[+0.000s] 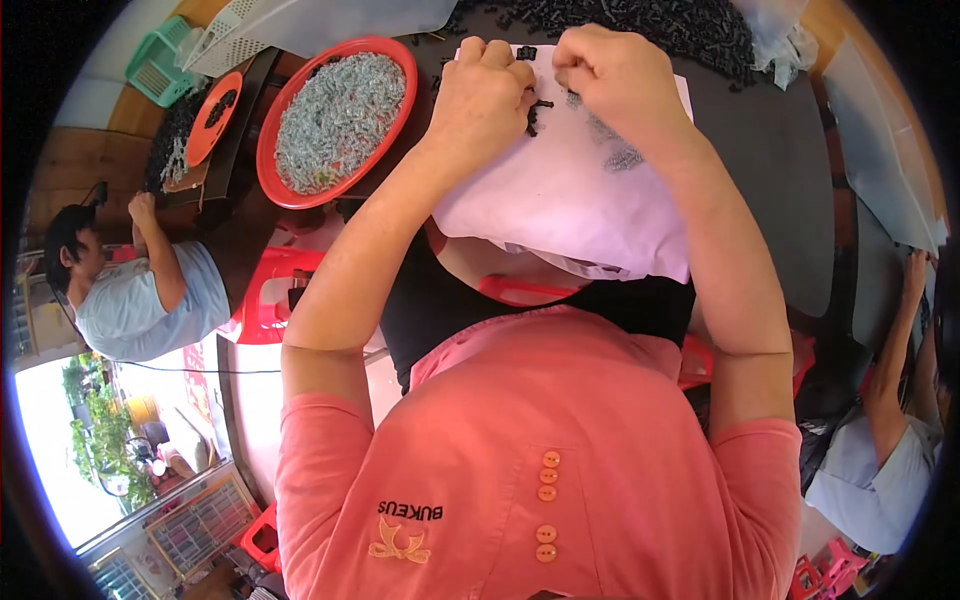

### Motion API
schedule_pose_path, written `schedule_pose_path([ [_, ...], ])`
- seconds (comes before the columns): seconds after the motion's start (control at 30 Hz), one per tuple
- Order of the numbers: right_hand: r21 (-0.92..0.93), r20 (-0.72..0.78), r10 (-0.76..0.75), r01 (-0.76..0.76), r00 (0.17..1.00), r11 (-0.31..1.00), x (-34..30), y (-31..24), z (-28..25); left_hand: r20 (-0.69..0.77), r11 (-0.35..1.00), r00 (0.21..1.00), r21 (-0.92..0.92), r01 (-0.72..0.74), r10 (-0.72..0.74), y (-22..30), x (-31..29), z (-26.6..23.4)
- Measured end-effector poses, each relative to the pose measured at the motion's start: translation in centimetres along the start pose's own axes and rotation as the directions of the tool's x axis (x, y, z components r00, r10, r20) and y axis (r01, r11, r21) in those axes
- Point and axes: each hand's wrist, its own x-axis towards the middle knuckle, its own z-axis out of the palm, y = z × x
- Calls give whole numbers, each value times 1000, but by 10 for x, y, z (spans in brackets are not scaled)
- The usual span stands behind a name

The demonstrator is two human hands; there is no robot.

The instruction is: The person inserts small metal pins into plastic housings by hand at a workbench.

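Note:
A white sheet or bag [560, 205] hangs over the table's near edge toward my lap. On its far left part my left hand [487, 98] rests with curled fingers; whatever they hold is hidden. Small black plastic pieces [534, 118] lie beside those fingertips, and another black piece [526, 52] sits between the two hands. To the right, my right hand [622, 82] is closed in a pinch over the sheet, its grip too small to make out. Under and beside its wrist lie small greyish clear pieces [622, 157].
A red round tray [268, 165] full of clear pieces stands left. Black pieces [660, 30] are heaped at the far side of the dark table [765, 190]. One co-worker [150, 280] sits left with an orange tray [213, 120]; another person [880, 460] is at right.

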Motion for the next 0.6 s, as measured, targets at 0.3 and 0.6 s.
schedule_pose_path([
  [0.3, -376, 414, 67, 104, 908, 921, -2, 4, -3, 47, 985, 993, -135, 110, -104, 1, 0, -6],
  [0.6, -328, 387, -14, 152, 922, 932, -6, 2, 1, -25, 970, 992, -213, 117, -125, 3, -6, -2],
])
